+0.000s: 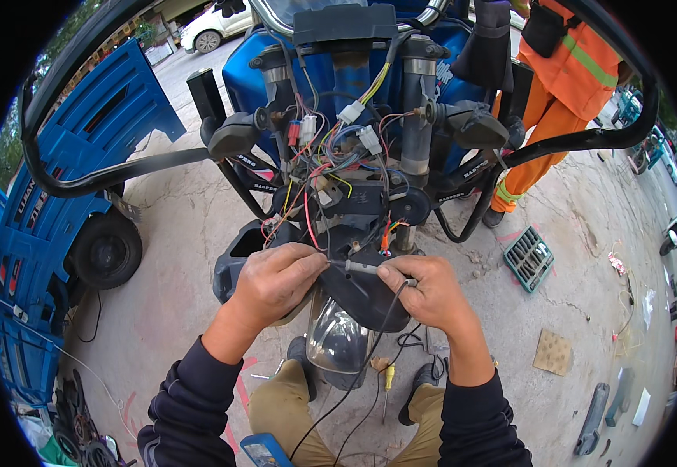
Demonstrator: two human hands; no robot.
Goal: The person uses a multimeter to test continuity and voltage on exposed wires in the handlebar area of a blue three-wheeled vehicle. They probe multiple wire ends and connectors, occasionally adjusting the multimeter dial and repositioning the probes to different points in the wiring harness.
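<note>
My right hand [430,288] is closed around a grey pen-shaped test probe [362,268], pointing left, with a black lead trailing down from it. Opposite its tip, my left hand [276,282] pinches the end of a thin wire; the fingertips hide most of it. Above both hands hangs a tangle of coloured wires, a pink wire [307,214] among them. White plug connectors [351,112] sit higher in the tangle. A headlight [340,335] with a clear lens hangs below my hands, next to a black plastic housing [366,300]. A blue handheld meter [265,451] shows at the lower edge.
The blue three-wheeler's front forks [416,109] and black crash bars [152,167] surround the wiring. A yellow-handled screwdriver [389,377] lies between my feet. On the right are a green tool case [529,259] and a person in orange workwear [545,117]. A blue cargo bed [66,194] stands left.
</note>
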